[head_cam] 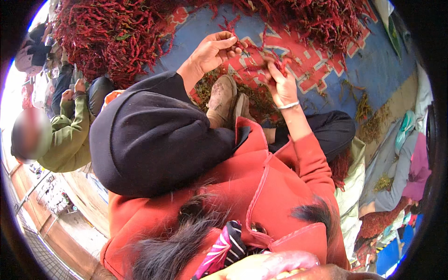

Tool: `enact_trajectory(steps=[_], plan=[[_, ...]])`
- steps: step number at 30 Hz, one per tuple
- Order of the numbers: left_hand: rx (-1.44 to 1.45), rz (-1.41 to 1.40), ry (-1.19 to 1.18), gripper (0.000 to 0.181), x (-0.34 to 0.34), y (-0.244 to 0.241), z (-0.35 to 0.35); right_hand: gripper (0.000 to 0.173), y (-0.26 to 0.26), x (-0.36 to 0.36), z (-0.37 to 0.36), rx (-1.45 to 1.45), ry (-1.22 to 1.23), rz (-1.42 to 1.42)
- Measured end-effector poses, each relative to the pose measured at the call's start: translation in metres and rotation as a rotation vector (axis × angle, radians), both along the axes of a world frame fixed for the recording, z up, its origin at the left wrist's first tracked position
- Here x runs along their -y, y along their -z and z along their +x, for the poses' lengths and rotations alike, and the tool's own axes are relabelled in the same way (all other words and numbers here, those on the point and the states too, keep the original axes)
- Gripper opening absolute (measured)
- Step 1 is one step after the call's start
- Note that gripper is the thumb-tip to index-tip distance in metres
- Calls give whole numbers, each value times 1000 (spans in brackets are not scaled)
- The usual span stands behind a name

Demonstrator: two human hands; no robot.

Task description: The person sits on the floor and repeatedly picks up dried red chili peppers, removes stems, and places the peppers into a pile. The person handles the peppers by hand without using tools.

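My left hand [215,50] is raised over the blue tarp [206,28] and pinches a dried red chili pepper [241,44] between thumb and fingertips. To its right, my right hand [281,82], with a light bracelet at the wrist, is closed around a few dried red chilies [281,64]. More chilies and thin stems hang between the two hands; which hand holds each one cannot be told. Large heaps of dried red chilies [108,35] lie at the upper left and along the top.
My brown shoes [222,92] stand below my hands, amid dry stem scraps [262,98]. A person in a green jacket [71,140] sits at the left. A pale sack [353,175] lies beside my right knee, with another person's grey sleeve [402,175] farther right.
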State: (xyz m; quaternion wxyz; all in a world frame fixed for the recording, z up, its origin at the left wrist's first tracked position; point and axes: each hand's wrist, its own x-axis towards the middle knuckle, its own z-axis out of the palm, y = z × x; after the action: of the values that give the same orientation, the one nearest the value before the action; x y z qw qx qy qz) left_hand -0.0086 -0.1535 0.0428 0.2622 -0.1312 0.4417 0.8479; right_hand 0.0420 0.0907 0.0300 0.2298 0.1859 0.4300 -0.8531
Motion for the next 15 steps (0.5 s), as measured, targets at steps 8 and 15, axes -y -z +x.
enact_trajectory(steps=[8, 15], plan=[[-23, -38, 6, 13, -33, -11, 28, 21, -13, 22, 3, -422, -243, 612], [105, -49, 172, 13, -31, 4, 37, 19, -26, 17, 9, -1076, -298, 932]])
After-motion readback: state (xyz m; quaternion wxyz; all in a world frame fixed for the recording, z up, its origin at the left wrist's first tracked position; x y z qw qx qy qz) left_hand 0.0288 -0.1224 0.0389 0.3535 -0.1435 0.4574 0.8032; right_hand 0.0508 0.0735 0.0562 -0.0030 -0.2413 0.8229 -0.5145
